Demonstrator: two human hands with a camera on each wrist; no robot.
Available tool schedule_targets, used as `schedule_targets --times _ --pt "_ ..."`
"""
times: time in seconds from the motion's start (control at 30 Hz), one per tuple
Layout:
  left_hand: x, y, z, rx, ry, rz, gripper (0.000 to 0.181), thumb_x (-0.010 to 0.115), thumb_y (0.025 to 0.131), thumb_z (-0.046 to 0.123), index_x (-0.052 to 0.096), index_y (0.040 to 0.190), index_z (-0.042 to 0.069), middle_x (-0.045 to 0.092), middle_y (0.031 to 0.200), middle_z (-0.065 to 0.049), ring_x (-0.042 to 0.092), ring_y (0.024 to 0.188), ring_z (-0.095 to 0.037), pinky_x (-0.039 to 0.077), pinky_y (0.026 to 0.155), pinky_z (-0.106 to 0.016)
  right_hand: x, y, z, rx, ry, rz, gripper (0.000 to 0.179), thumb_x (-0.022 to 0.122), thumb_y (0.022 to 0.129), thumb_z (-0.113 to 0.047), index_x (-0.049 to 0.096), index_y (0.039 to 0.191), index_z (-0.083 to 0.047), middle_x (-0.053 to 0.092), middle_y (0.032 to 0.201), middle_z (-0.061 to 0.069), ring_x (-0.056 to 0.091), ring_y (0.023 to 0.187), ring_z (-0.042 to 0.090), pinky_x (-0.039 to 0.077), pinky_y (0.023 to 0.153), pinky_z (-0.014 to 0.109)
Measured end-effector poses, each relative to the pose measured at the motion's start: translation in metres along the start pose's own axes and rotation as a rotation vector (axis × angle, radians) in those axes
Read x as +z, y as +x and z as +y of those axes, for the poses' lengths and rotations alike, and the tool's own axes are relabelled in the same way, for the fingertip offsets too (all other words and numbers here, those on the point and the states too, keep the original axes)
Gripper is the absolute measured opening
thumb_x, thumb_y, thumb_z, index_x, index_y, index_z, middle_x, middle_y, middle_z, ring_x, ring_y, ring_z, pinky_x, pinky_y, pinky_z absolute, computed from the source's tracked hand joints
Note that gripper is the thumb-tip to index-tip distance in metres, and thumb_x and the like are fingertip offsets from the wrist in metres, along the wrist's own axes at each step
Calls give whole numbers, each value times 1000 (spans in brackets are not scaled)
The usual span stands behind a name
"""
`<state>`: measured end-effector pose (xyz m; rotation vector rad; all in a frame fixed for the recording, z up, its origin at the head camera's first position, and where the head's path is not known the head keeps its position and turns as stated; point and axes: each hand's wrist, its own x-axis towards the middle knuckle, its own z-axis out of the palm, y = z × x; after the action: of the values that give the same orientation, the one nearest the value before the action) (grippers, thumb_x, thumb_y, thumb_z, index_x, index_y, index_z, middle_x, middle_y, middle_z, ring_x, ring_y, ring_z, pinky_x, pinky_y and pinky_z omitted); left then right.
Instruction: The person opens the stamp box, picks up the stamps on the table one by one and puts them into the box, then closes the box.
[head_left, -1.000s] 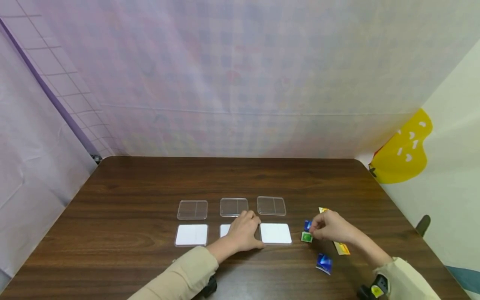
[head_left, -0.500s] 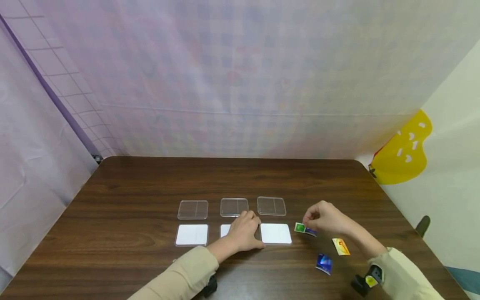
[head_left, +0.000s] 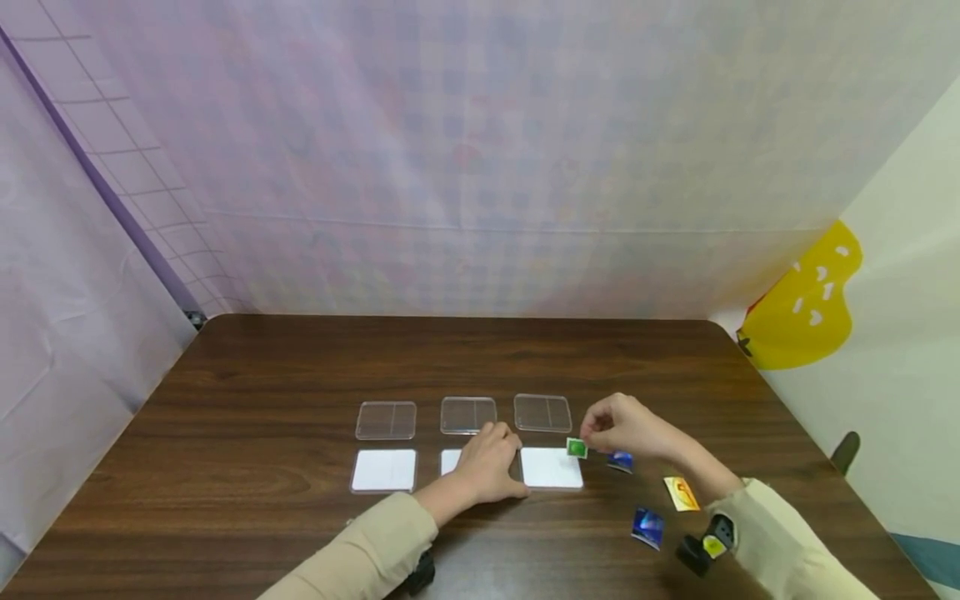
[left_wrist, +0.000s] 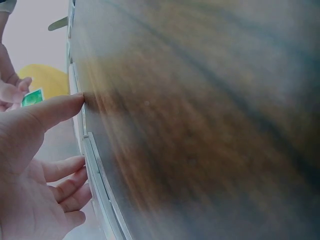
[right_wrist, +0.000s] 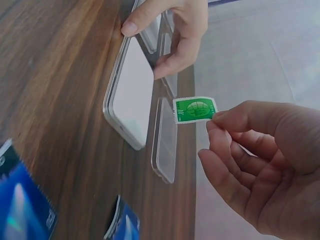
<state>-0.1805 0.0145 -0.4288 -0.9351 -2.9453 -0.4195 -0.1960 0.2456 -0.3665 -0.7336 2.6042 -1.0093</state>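
My right hand (head_left: 622,425) pinches a green postage stamp (right_wrist: 195,109) by one edge between thumb and fingertip. In the head view the stamp hangs over the far right corner of the rightmost flat plastic case (head_left: 551,469), which has a white face. My left hand (head_left: 489,463) spans that case's left side, thumb at the near corner and a finger at the far one, as the right wrist view shows. The same left hand partly covers the middle white-faced case (head_left: 450,460). A third such case (head_left: 383,470) lies to its left.
Clear lids (head_left: 542,413) lie in a row behind the cases. Right of them are two blue stamps (head_left: 648,528) (head_left: 620,462) and a yellow-orange stamp (head_left: 682,493). A curtain (head_left: 465,167) hangs behind the brown table (head_left: 262,375).
My right hand has moved left with the green stamp, from among the other stamps to over the rightmost case. The left hand has stayed in place.
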Motion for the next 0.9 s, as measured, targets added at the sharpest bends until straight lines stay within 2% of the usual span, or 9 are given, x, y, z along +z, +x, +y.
schedule_targets --times 0.17,0.33,0.6,0.77,0.9 --pt "0 0 0 4 3 7 61 77 63 46 62 106 6 55 101 -3 47 88 -16 42 76 -23 7 11 -1 -17 23 -18 4 65 77 -2 65 73 -4 57 59 -3 50 50 4 44 46 20" --pt "1 0 -1 8 2 16 61 77 62 46 63 106 6 55 100 -3 47 88 -16 43 76 -23 14 19 1 -21 63 -49 4 63 76 -1 64 73 1 58 60 -1 51 52 5 46 47 21" --pt "1 1 0 11 -1 25 61 77 62 45 63 106 6 55 100 -3 47 87 -15 42 75 -22 27 29 2 36 168 -124 5 60 74 2 64 77 3 61 65 4 54 55 9 51 51 28" --pt "2 0 0 15 4 39 60 78 61 45 63 104 6 55 98 -3 47 86 -15 42 74 -22 35 33 5 59 239 -160 8 59 73 2 63 79 7 61 65 4 53 55 10 49 49 27" --pt "2 0 0 10 2 34 59 78 61 45 63 104 6 55 99 -2 47 86 -15 42 74 -21 39 35 8 66 239 -162 8 61 74 3 63 79 8 61 64 4 53 54 10 49 48 25"
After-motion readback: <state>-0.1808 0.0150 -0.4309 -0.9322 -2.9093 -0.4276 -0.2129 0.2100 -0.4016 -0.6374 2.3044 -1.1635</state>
